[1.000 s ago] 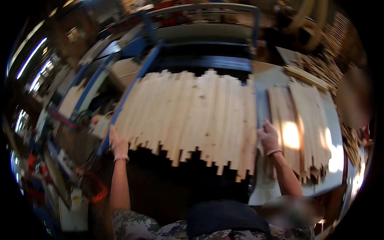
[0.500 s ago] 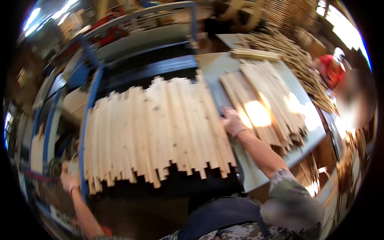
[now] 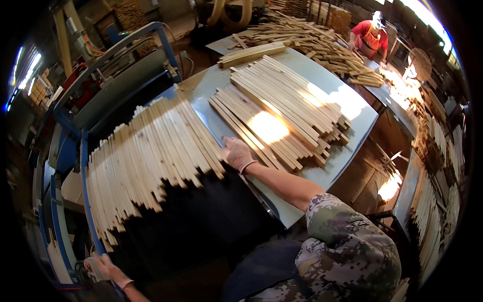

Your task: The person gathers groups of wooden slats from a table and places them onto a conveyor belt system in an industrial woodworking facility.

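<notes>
Pale wooden strips (image 3: 151, 151) lie side by side on a black machine bed (image 3: 196, 216), their near ends uneven. My right hand (image 3: 237, 154), in a thin pale glove, rests with its fingers extended at the left edge of a grey metal table (image 3: 352, 146), close to the rightmost strip. On that table lies a stack of similar strips (image 3: 289, 100), partly in bright sunlight. At the lower left my left hand (image 3: 111, 270) is closed around a small grey box (image 3: 94, 268) beside the machine's blue side rail (image 3: 90, 211); its fingertips are partly hidden.
A blue machine frame (image 3: 121, 38) arches across the bed's far end. Bundled strips (image 3: 251, 54) lie at the table's far edge, before a heap of loose sticks (image 3: 317, 45). A person in red (image 3: 370, 38) works at the far right. More strips (image 3: 432, 221) stand along the right.
My view has turned to the right. The strips on the bed have shifted away from me, baring more black bed. My hands remain at the table edge and the grey box.
</notes>
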